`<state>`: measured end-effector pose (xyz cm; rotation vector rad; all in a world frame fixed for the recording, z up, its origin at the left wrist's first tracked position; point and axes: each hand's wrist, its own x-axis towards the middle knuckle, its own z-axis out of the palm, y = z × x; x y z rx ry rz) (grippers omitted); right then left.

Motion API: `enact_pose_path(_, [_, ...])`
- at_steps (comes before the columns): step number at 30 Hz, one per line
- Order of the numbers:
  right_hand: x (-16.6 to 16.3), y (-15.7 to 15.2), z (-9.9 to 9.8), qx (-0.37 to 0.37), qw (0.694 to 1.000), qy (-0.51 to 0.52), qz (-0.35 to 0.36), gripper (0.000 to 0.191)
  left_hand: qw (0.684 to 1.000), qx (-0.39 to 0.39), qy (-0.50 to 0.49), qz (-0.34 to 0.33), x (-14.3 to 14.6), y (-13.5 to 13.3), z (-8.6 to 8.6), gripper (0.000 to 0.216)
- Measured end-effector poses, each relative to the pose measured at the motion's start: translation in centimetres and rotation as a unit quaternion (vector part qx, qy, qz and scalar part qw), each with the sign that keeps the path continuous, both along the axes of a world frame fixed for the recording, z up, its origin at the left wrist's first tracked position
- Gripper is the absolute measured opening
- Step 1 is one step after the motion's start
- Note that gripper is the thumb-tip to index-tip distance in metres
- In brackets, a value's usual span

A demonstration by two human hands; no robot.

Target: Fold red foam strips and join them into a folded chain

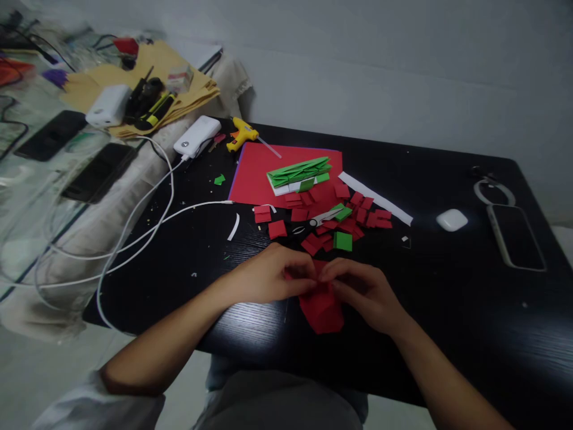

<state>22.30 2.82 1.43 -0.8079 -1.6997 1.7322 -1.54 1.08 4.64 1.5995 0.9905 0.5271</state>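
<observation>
A red folded paper piece [322, 307] is between my two hands, close to the front edge of the black table. My left hand [277, 275] pinches its upper left part between thumb and fingers. From the other side, my right hand [360, 289] grips its upper right part, thumb and forefinger closed. Just beyond my hands lie many small red paper pieces [312, 243], a green paper square [342, 241] and a pair of scissors [316, 221]. Parts of the red paper are hidden behind my fingers.
Red sheets [255, 173] carry a folded green paper strip [299, 171]. A yellow glue gun [242, 132] and white power bank [197, 136] stand behind. White cables [172, 209] cross the left side. On the right are an earbud case [452, 220] and a phone [517, 236].
</observation>
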Motion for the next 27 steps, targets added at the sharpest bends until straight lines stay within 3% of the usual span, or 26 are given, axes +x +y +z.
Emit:
enact_pose_path(10, [-0.08,-0.10,0.04,-0.037,0.999,0.005,-0.011,0.016,0.997,-0.060,-0.042,0.001,-0.01,-0.05,-0.28,0.008])
enact_pose_path(17, [-0.03,-0.20,-0.09,-0.057,0.998,0.003,-0.020,0.015,0.999,-0.041,-0.020,0.007,-0.03,0.06,-0.35,0.008])
enact_pose_path(23, [0.12,-0.43,-0.29,-0.075,0.997,0.034,-0.005,0.028,0.996,-0.070,-0.040,0.041,0.08,-0.05,-0.51,0.007])
enact_pose_path(27, [0.09,-0.64,-0.63,-0.046,0.999,0.010,-0.022,0.028,0.995,-0.066,-0.031,0.065,0.25,-0.22,-0.60,0.005])
